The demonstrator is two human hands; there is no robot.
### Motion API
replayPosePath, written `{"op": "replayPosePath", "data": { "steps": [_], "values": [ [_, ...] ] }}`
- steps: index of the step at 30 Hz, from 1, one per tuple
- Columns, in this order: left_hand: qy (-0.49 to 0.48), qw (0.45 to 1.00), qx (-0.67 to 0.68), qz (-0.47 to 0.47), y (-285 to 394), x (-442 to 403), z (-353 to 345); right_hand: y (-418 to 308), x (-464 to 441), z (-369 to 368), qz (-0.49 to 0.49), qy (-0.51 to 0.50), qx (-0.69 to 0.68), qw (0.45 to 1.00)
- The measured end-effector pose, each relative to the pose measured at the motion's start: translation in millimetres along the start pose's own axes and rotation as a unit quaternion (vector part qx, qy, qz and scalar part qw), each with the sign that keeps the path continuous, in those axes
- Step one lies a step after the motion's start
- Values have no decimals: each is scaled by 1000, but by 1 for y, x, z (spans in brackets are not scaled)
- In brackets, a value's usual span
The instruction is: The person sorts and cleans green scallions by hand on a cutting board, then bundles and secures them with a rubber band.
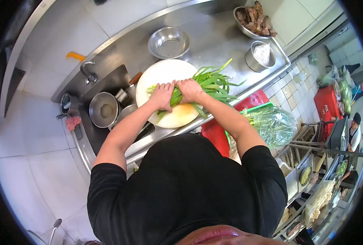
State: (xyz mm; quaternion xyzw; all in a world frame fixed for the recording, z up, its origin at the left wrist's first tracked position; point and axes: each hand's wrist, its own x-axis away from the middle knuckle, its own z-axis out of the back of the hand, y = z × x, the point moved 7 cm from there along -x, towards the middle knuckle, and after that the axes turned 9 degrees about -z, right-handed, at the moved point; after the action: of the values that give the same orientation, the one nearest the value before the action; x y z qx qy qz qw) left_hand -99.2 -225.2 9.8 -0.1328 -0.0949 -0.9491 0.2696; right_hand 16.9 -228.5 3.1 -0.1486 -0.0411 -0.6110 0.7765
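Note:
A bunch of long, flat-leaved greens (216, 81) lies across a round white cutting board (165, 69); the exact kind is hard to tell. Closed around its paler stalk end is my left hand (161, 97). Right beside it, my right hand (189, 90) grips the same bunch nearer the leaves. The leaf tips spread past the board's right edge over the steel counter (218, 45). An orange-brown stain shows on the board near my right wrist. At the board's left edge a brown wooden handle (135, 78) sticks out; what it belongs to is hidden.
An empty steel bowl (169, 43) stands behind the board. At the far right are a bowl of dark meat (255, 20) and a pot with a white bag (261, 56). The sink at left holds a steel bowl (103, 109). Bagged greens (271, 126) sit at right; people stand beyond.

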Motion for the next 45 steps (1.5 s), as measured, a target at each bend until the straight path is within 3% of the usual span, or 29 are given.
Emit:
{"op": "replayPosePath", "data": {
  "steps": [1, 5, 7, 8, 10, 12, 14, 16, 19, 21, 22, 24, 25, 28, 30, 34, 35, 36, 37, 40, 45],
  "values": [
    [50, 998, 33, 12, 0, 3, 6, 1, -4, 2, -12, -34, -10, 999],
    [90, 993, 53, 62, -34, -16, 20, 4, -32, 15, -39, -96, -28, 994],
    [77, 992, 57, 78, -44, -28, 23, 4, -38, 34, -25, 44, 57, 997],
    [62, 992, 63, 94, -49, -30, 20, 4, -34, 30, -22, 41, 61, 997],
    [70, 991, 64, 97, -53, -32, 15, -6, 0, 53, -43, 145, 71, 986],
    [69, 991, 61, 95, -51, -31, 18, -4, 22, 44, -53, 100, 92, 989],
    [84, 992, 60, 77, -52, -32, 15, 30, 35, 26, -121, 103, 60, 985],
    [95, 992, 58, 61, -53, -32, 12, 85, 36, 25, -249, 135, 2, 959],
    [99, 992, 64, 47, -53, -36, 14, 110, 27, 22, -247, 172, -28, 953],
    [92, 992, 69, 47, -53, -37, 14, 102, 13, 18, -216, 214, 131, 943],
    [96, 992, 67, 51, -55, -37, 15, 89, 17, 37, -213, 219, 132, 943],
    [97, 994, 34, 49, -51, -35, 12, 40, 43, 85, -185, 134, 40, 973],
    [88, 994, 28, 54, -50, -35, 12, 21, 45, 90, -146, 139, 32, 979],
    [78, 994, 27, 65, -49, -38, 7, -59, 54, 83, -28, 50, 46, 997],
    [97, 994, 12, 43, -50, -36, 1, -84, 41, 66, -5, 61, 30, 998],
    [92, 995, -17, 38, -35, -24, 5, -53, -1, 9, -75, 88, 73, 991],
    [19, 997, -30, 64, -33, -22, 7, -35, -6, 1, -59, 104, 6, 993],
    [20, 997, -31, 67, -34, -20, 9, -22, -7, 0, -40, 118, -60, 990],
    [43, 998, -12, 54, -31, -17, 10, -21, 2, 17, -60, 110, 14, 992],
    [75, 996, 14, 37, -25, -10, 14, 6, 1, 28, -77, 19, 4, 997],
    [30, 998, 49, 17, -35, 8, 25, 6, -14, 31, -42, 66, 104, 991]
  ]
}}
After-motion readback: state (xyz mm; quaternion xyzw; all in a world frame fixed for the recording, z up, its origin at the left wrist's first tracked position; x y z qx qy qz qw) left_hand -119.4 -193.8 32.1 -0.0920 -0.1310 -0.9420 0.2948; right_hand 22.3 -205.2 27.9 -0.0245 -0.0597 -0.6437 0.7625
